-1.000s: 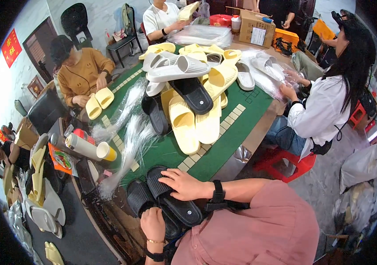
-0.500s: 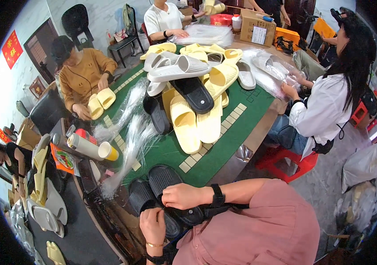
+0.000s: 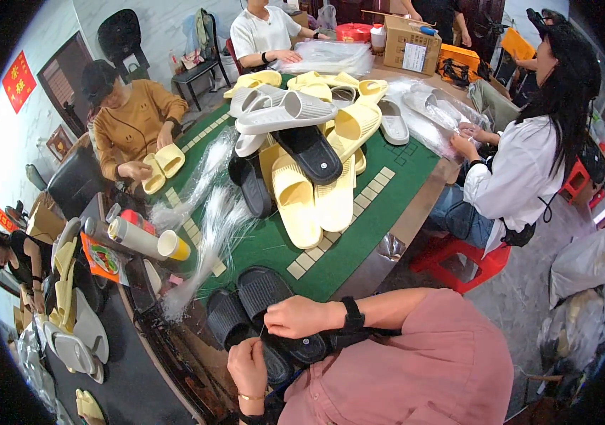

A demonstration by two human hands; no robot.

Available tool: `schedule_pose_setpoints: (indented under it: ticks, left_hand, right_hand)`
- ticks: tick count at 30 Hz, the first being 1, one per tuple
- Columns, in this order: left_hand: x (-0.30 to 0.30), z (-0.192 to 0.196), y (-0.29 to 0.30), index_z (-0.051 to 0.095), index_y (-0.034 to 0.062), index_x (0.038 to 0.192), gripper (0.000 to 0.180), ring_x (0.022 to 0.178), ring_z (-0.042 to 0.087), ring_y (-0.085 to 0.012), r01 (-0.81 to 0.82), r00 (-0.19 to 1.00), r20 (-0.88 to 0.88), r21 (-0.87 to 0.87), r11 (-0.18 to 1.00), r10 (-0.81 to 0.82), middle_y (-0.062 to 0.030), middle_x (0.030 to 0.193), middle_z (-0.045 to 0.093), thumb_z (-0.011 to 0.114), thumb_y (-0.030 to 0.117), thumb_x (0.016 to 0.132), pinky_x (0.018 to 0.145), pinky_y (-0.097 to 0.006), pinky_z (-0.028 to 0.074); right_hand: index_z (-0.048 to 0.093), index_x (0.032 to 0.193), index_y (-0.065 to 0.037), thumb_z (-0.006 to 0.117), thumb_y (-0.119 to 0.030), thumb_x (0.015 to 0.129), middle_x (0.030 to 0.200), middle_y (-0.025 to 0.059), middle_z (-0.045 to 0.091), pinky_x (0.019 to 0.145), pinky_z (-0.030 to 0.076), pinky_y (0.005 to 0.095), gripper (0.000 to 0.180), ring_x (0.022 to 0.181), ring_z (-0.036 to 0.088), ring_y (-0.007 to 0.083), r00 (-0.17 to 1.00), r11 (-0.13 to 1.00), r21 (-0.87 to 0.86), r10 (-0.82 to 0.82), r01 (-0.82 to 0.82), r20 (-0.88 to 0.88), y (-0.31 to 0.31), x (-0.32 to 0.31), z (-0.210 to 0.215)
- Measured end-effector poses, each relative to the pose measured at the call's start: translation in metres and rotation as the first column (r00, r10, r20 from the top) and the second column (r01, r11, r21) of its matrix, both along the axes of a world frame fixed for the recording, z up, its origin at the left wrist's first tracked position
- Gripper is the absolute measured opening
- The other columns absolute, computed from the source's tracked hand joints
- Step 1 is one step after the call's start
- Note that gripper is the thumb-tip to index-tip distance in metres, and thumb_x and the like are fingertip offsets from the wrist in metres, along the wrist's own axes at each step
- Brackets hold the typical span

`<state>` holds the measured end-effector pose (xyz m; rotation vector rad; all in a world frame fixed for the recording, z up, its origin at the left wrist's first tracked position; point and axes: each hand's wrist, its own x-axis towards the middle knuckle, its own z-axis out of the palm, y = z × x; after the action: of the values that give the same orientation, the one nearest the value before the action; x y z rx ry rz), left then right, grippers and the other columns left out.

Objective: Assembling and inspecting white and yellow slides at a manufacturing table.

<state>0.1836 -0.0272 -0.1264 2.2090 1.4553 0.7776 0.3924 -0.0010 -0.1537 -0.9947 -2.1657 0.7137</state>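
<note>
Black slippers (image 3: 263, 287) lie beneath the left hand (image 3: 248, 365) and right hand (image 3: 295, 316).

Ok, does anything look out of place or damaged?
The clear strands look untidy, loose ends splayed over the green tabletop. The piled slippers lie jumbled, some crosswise. I see no damage to the black slippers by the right hand.

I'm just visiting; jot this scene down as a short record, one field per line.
Left hand: curled, by a pair of black slippers
Right hand: curled, close to the left
Held: too fine to tell
Tabletop: green, bearing a slipper pile in yellow, gray and black
Beside pile: see-through strands
Left of strands: yellow-and-white cup
Co-worker at left: handling yellow slippers
</note>
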Motion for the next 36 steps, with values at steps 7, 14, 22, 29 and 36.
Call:
schedule_pose_setpoints:
  ticks: [7, 14, 22, 29, 36]
  left_hand:
    - [0.006, 0.006, -0.010, 0.069, 0.0007, 0.084, 0.011, 0.066, 0.061, -0.0266, 0.150, 0.987, 0.067, -0.008, 0.989, -0.149, -0.0141, 0.076, 0.065, 0.074, 0.007, 0.077, 0.060, -0.035, 0.050]
    - [0.000, 0.007, -0.015, 0.069, 0.0006, 0.085, 0.015, 0.066, 0.063, -0.0259, 0.240, 0.970, 0.057, -0.097, 0.966, -0.235, -0.0137, 0.076, 0.065, 0.077, 0.009, 0.074, 0.061, -0.035, 0.050]
    - [-0.014, -0.001, -0.023, 0.070, 0.0025, 0.093, 0.019, 0.069, 0.061, -0.0274, 0.163, 0.980, 0.132, -0.111, 0.980, -0.148, -0.0095, 0.075, 0.066, 0.075, 0.009, 0.076, 0.064, -0.037, 0.048]
    - [-0.018, 0.002, -0.023, 0.069, 0.0039, 0.103, 0.028, 0.068, 0.061, -0.0244, 0.231, 0.965, 0.133, -0.010, 0.973, -0.227, -0.0074, 0.075, 0.066, 0.074, 0.005, 0.075, 0.066, -0.035, 0.048]
    - [-0.028, 0.016, -0.032, 0.064, 0.0038, 0.114, 0.038, 0.072, 0.063, -0.0208, 0.091, 0.966, 0.248, -0.059, 0.994, -0.074, -0.0083, 0.089, 0.068, 0.072, 0.001, 0.077, 0.065, -0.032, 0.051]
  right_hand:
    - [0.061, 0.079, 0.002, 0.066, -0.044, 0.082, 0.071, 0.0211, 0.064, 0.059, 0.052, 0.0468, 0.046, 0.067, 0.065, 0.0394, 0.965, 0.977, -0.131, -0.135, 0.167, 0.225, -0.002, -0.017, -0.011]
    - [0.069, 0.074, 0.001, 0.063, -0.046, 0.082, 0.070, 0.0214, 0.067, 0.059, 0.055, 0.0474, 0.048, 0.066, 0.068, 0.0382, 0.916, 0.945, -0.190, -0.188, 0.268, 0.355, 0.009, -0.041, -0.008]
    - [0.071, 0.071, -0.001, 0.059, -0.041, 0.084, 0.067, 0.0198, 0.067, 0.059, 0.056, 0.0467, 0.043, 0.063, 0.068, 0.0365, 0.881, 0.941, -0.151, -0.215, 0.302, 0.422, 0.015, -0.052, -0.001]
    - [0.069, 0.064, -0.002, 0.055, -0.032, 0.084, 0.063, 0.0205, 0.065, 0.058, 0.055, 0.0469, 0.038, 0.060, 0.066, 0.0375, 0.882, 0.945, -0.086, -0.260, 0.317, 0.392, 0.016, -0.051, 0.002]
    - [0.067, 0.061, -0.001, 0.052, -0.031, 0.083, 0.063, 0.0234, 0.063, 0.063, 0.055, 0.0486, 0.040, 0.060, 0.065, 0.0401, 0.788, 0.879, 0.143, -0.472, 0.455, 0.394, 0.049, 0.005, 0.071]
